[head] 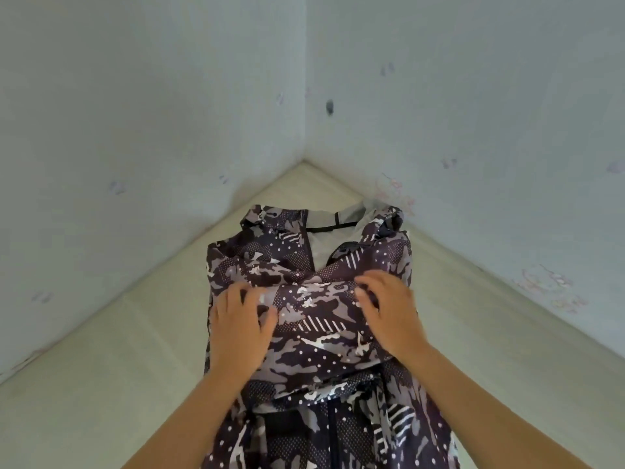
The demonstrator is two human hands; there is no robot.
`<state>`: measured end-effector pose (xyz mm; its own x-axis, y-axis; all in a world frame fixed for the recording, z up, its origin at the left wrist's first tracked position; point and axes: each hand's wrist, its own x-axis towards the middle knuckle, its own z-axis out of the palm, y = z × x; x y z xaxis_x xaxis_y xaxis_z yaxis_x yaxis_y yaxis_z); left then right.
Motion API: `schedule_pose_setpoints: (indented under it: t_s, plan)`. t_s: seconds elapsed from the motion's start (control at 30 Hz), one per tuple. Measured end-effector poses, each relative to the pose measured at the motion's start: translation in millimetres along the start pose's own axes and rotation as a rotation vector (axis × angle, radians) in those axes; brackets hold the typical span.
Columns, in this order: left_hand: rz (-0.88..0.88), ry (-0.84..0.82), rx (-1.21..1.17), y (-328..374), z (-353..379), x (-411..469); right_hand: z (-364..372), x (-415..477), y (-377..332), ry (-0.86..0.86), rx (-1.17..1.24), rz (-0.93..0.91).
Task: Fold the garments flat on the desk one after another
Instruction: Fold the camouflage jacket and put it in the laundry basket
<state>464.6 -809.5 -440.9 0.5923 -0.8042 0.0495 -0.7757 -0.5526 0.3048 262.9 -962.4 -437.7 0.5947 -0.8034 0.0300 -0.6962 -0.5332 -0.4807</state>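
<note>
Camouflage jacket lies on desk beneath left hand and right hand, fingers loosely spread, pressing it.

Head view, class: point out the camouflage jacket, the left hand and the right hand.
camouflage jacket [318,333], head view, on the patterned fabric between the hands.
left hand [238,328], head view, on the back of the hand.
right hand [389,311], head view, on the back of the hand.

Palms down: left hand, right hand
</note>
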Motion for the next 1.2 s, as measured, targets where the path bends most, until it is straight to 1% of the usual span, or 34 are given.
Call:
schedule_pose_setpoints:
  t_s: [0.03, 0.07, 0.1, 0.13, 0.17, 0.23, 0.27, 0.3, 0.33, 0.37, 0.4, 0.43, 0.47, 0.5, 0.53, 0.57, 0.6, 0.67, 0.73, 0.77, 0.8, 0.83, 0.87, 0.93, 0.97, 1.0, 1.03, 1.07, 1.1, 1.13, 1.17, 1.2]
  plan:
    - [-0.032, 0.025, -0.079, -1.7, -3.7, 20.9, -9.4, 16.8, -0.4, 0.119, 0.070, 0.077]
    - [-0.083, 0.044, -0.148, -2.2, -7.4, 43.1, -17.6, 36.1, 2.6, 0.203, 0.145, 0.170]
    - [-0.142, 0.058, -0.206, -2.3, -9.9, 65.9, -25.5, 57.3, 6.7, 0.247, 0.205, 0.269]
    - [-0.199, 0.054, -0.250, -2.1, -13.6, 86.4, -32.5, 76.9, 11.7, 0.255, 0.231, 0.367]
    - [-0.241, 0.038, -0.250, -3.6, -14.4, 106.5, -37.9, 94.6, 16.7, 0.231, 0.214, 0.440]
    - [-0.290, -0.018, -0.132, -5.8, -15.0, 139.9, -47.0, 121.2, 21.6, 0.113, 0.158, 0.518]
    - [-0.306, -0.071, -0.070, -5.4, -16.4, 152.7, -50.8, 130.8, 20.2, 0.035, 0.147, 0.535]
    - [-0.314, -0.137, -0.059, -3.1, -17.5, 162.0, -53.9, 135.8, 17.1, -0.038, 0.149, 0.554]
    - [-0.338, -0.212, -0.101, 1.4, -19.2, 170.3, -56.0, 141.9, 13.3, -0.093, 0.157, 0.579]
    - [-0.368, -0.283, -0.190, 3.8, -16.9, 177.6, -56.2, 146.7, 11.8, -0.121, 0.146, 0.593]
    - [-0.444, -0.338, -0.335, 7.1, -18.5, 182.8, -54.7, 151.0, 11.2, -0.140, 0.135, 0.599]
    - [-0.520, -0.357, -0.523, 8.9, -17.2, 188.4, -53.6, 154.2, 10.5, -0.161, 0.148, 0.597]
    - [-0.592, -0.367, -0.705, 11.2, -18.0, 191.6, -51.8, 158.3, 10.9, -0.186, 0.218, 0.602]
    - [-0.636, -0.368, -0.857, 11.6, -19.3, 193.6, -49.6, 162.0, 14.2, -0.215, 0.341, 0.621]
    - [-0.676, -0.378, -0.952, 11.4, -21.3, 195.8, -50.0, 164.0, 15.5, -0.254, 0.463, 0.647]
    - [-0.695, -0.390, -0.975, 10.6, -21.9, 197.9, -51.7, 164.4, 16.2, -0.294, 0.543, 0.665]
    - [-0.699, -0.418, -0.934, 9.6, -23.0, 199.3, -53.1, 165.5, 17.0, -0.331, 0.578, 0.660]
    - [-0.666, -0.479, -0.786, 10.6, -25.6, 201.2, -53.2, 169.4, 19.0, -0.343, 0.542, 0.607]
    - [-0.577, -0.543, -0.639, 15.8, -37.7, 200.4, -57.2, 171.7, 17.3, -0.287, 0.533, 0.556]
    - [-0.520, -0.553, -0.624, 15.9, -41.5, 201.0, -61.5, 173.1, 16.3, -0.251, 0.581, 0.528]
    - [-0.450, -0.524, -0.653, 12.4, -43.4, 204.0, -67.5, 174.1, 14.6, -0.201, 0.670, 0.503]
    - [-0.375, -0.461, -0.744, 8.8, -48.4, 205.1, -74.0, 174.8, 12.7, -0.129, 0.797, 0.479]
    - [-0.340, -0.361, -0.926, 5.1, -54.5, 205.1, -81.6, 174.6, 10.7, -0.039, 0.937, 0.452]
    - [-0.330, -0.143, -1.300, -10.8, -63.8, 209.8, -96.5, 173.9, 7.0, 0.115, 1.167, 0.446]
    - [-0.332, -0.103, -1.424, -16.2, -68.8, 210.7, -102.6, 172.8, 6.2, 0.147, 1.248, 0.444]
    - [-0.323, -0.125, -1.540, -19.7, -74.8, 210.0, -106.2, 172.6, 7.1, 0.141, 1.308, 0.433]
    - [-0.312, -0.198, -1.613, -21.8, -82.1, 207.0, -108.6, 171.1, 4.6, 0.089, 1.340, 0.416]
    - [-0.319, -0.298, -1.630, -21.7, -87.4, 203.7, -110.5, 169.9, 3.3, -0.001, 1.338, 0.390]
    - [-0.323, -0.392, -1.600, -19.8, -92.9, 201.0, -113.0, 169.5, 1.3, -0.104, 1.299, 0.378]
    - [-0.319, -0.466, -1.512, -21.3, -94.9, 201.3, -114.8, 170.3, -0.5, -0.193, 1.225, 0.362]
    - [-0.307, -0.516, -1.397, -18.3, -98.2, 200.1, -115.6, 172.5, -2.7, -0.246, 1.123, 0.353]
    - [-0.290, -0.509, -1.265, -14.5, -98.9, 200.3, -114.5, 176.6, -3.3, -0.250, 0.997, 0.335]
